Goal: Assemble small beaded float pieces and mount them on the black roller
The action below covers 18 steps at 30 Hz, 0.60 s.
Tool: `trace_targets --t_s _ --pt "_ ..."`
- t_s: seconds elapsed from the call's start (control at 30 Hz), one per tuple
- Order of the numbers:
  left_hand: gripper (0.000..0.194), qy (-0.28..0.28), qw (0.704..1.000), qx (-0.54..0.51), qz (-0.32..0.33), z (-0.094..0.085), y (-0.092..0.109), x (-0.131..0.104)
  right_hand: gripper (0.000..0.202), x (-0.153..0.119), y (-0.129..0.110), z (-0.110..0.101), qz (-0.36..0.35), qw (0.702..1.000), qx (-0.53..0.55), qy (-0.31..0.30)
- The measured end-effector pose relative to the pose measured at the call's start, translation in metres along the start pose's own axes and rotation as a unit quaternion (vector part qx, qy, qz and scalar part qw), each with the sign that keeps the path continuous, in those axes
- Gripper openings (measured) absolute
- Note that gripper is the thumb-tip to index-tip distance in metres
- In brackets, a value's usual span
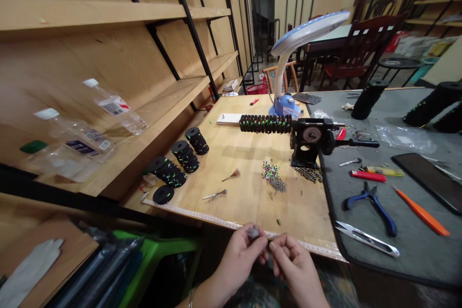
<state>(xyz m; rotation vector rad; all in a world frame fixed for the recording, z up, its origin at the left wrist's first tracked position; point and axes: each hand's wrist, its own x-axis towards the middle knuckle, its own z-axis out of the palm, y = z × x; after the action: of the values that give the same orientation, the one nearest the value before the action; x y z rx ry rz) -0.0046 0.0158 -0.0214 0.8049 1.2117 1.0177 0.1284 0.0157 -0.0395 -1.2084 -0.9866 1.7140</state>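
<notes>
Both hands meet low in the middle of the head view, just off the table's front edge. My left hand (247,248) is curled closed, and a small greyish translucent clump (253,232) shows between its fingers. Thumb and forefinger of my right hand (290,256) are pinched together beside the left fingertips; whatever they hold is too small to make out. Ahead of them lies a tiny metallic cylinder (278,222). Farther on are a pile of multicoloured beads (270,169) and a heap of small grey pieces (278,184).
A black hand-cranked winder (312,137) carries a ridged black roll (265,124) near a blue desk lamp (283,106). Black foam spools (168,173) line the left side. Pliers (371,204), tweezers (368,239) and an orange tool (420,211) lie on the grey mat (418,255).
</notes>
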Motion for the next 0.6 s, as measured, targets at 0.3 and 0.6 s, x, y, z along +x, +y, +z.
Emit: trace_targets --t_s 0.3,0.6 --pt "0.027 0.005 0.995 0.078 0.068 -0.0021 -0.0029 -0.0027 0.051 0.0008 0.005 -0.0005 0.001 1.0 0.0 0.005" --pt "0.016 0.035 0.953 0.256 0.162 -0.0077 -0.006 -0.0096 0.055 0.0017 0.0025 0.0002 0.023 1.0 -0.002 0.011"
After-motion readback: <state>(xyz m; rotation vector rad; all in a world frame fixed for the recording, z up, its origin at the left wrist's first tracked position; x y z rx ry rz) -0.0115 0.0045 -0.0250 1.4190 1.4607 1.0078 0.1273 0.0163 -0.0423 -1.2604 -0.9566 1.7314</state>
